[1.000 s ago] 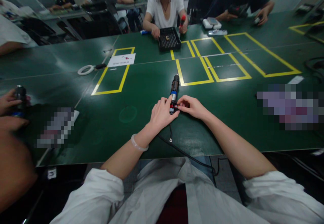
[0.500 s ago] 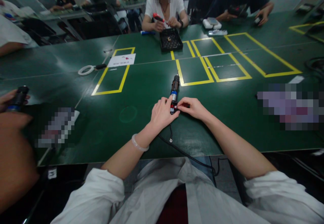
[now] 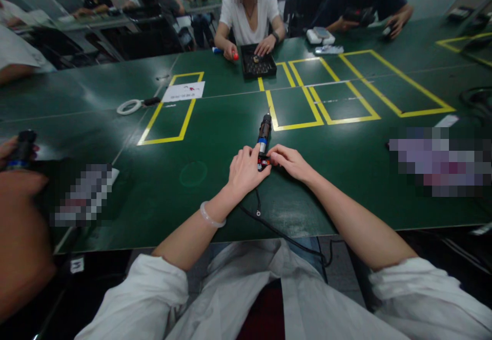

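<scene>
An electric screwdriver (image 3: pixel 264 128) with a dark body and a blue band lies on the green table, its bit pointing away from me. My left hand (image 3: pixel 246 171) is closed around its near end, thumb on the near side. Small red and dark parts (image 3: pixel 264 162) show at that end between my hands. My right hand (image 3: pixel 291 162) is closed in a pinch against these parts from the right; what its fingertips hold is hidden. A black cable (image 3: pixel 274 230) runs to the table edge, and a thin lead with a ring terminal (image 3: pixel 258 213) lies below my hands.
Yellow tape outlines (image 3: pixel 295 126) mark the table ahead. A paper sheet (image 3: pixel 184 91) and a white cable coil (image 3: pixel 129 106) lie to the left. Across sits a person with a black tray (image 3: pixel 259 72). At left, a co-worker's hand holds a similar screwdriver (image 3: pixel 26 147).
My right fingers have shifted slightly at the screwdriver's near end, and more red shows there. My left hand stays put. The person opposite has lowered a red tool and reaches into the tray.
</scene>
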The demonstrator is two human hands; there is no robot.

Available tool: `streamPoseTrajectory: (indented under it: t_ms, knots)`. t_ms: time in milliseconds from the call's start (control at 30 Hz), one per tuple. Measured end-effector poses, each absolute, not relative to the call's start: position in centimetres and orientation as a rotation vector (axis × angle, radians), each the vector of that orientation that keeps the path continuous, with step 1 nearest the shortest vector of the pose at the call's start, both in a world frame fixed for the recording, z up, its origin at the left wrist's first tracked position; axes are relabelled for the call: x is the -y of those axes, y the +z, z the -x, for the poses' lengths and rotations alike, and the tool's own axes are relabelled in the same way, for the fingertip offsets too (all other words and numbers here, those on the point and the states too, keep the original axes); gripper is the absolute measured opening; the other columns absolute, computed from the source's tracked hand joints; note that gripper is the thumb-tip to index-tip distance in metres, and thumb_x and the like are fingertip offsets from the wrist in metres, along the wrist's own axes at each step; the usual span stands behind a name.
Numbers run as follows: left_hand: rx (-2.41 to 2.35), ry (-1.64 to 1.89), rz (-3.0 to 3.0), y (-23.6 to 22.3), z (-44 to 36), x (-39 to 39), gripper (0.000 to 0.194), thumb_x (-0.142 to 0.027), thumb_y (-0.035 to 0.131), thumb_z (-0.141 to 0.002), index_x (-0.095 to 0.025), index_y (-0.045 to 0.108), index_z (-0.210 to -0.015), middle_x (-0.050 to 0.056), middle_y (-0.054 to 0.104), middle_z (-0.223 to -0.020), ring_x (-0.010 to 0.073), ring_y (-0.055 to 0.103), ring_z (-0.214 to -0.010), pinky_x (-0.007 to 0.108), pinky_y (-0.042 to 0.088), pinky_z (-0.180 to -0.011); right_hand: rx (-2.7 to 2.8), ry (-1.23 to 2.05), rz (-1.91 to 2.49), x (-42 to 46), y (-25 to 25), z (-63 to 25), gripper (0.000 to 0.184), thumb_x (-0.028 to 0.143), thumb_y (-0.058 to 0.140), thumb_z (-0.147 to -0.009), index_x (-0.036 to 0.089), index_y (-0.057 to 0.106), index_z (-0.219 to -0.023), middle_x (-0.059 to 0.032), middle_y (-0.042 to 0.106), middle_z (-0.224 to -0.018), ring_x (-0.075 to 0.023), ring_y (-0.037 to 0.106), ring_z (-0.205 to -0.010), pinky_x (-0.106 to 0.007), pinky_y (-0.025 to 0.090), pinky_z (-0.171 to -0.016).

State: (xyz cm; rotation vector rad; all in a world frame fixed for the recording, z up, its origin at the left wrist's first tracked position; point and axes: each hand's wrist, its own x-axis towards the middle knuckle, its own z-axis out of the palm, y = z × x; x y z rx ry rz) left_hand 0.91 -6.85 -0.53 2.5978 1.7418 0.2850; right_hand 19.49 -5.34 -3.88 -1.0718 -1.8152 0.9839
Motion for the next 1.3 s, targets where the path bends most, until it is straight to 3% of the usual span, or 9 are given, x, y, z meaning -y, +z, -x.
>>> streamPoseTrajectory:
  t_ms: [333, 667, 800, 1033, 1300]
  knots:
    - [-1.722, 0.202, -2.661, -0.4, 2.4, 5.2, 0.071, -0.052, 0.054, -0.089, -0.022, 0.036, -0.151, 0.014, 0.052, -0.122, 0.0295, 0.053, -0.106, 0.039, 0.045, -0.088, 1.837, 1.043, 1.083, 5.4, -3.5, -19.6, 0.029, 0.041, 0.049, -0.095, 0.017, 0.062, -0.091, -0.0024, 0.065, -0.078, -0.0139, 0.06, -0.069, -0.027, 0.046, -0.069]
    - [-2.107, 0.115, -2.48, -0.4, 12.4, 0.2, 0.072, -0.06, 0.045, -0.09, -0.022, 0.038, -0.151, 0.018, 0.051, -0.125, 0.0361, 0.053, -0.111, 0.045, 0.045, -0.091, 1.842, 1.055, 1.111, 5.6, -3.2, -19.5, 0.029, 0.039, 0.049, -0.095, 0.015, 0.064, -0.091, -0.0029, 0.066, -0.078, -0.0134, 0.061, -0.069, -0.026, 0.046, -0.069]
    - [-2.245, 0.154, -2.333, -0.5, 17.1, -1.9, 0.073, -0.062, 0.047, -0.089, -0.021, 0.041, -0.15, 0.02, 0.05, -0.126, 0.0386, 0.051, -0.115, 0.048, 0.044, -0.093, 1.841, 1.054, 1.118, 5.5, -3.4, -19.4, 0.029, 0.039, 0.049, -0.095, 0.014, 0.064, -0.091, -0.0028, 0.066, -0.077, -0.0132, 0.061, -0.069, -0.026, 0.046, -0.069]
    - [-2.374, 0.139, -2.14, -0.4, 23.9, -5.2, 0.076, -0.06, 0.052, -0.089, -0.016, 0.04, -0.15, 0.02, 0.047, -0.132, 0.0356, 0.049, -0.114, 0.054, 0.043, -0.096, 1.841, 1.057, 1.128, 5.5, -3.6, -19.4, 0.031, 0.041, 0.049, -0.095, 0.015, 0.065, -0.092, -0.0028, 0.066, -0.078, -0.0135, 0.061, -0.069, -0.026, 0.046, -0.07]
    - [-2.483, 0.058, -1.993, 0.3, 27.9, -7.1, 0.076, -0.057, 0.058, -0.087, -0.018, 0.04, -0.15, 0.02, 0.044, -0.136, 0.0351, 0.045, -0.117, 0.053, 0.041, -0.098, 1.832, 1.072, 1.137, 5.5, -3.6, -19.3, 0.031, 0.041, 0.049, -0.095, 0.015, 0.065, -0.092, -0.0026, 0.066, -0.077, -0.0139, 0.061, -0.069, -0.027, 0.046, -0.07]
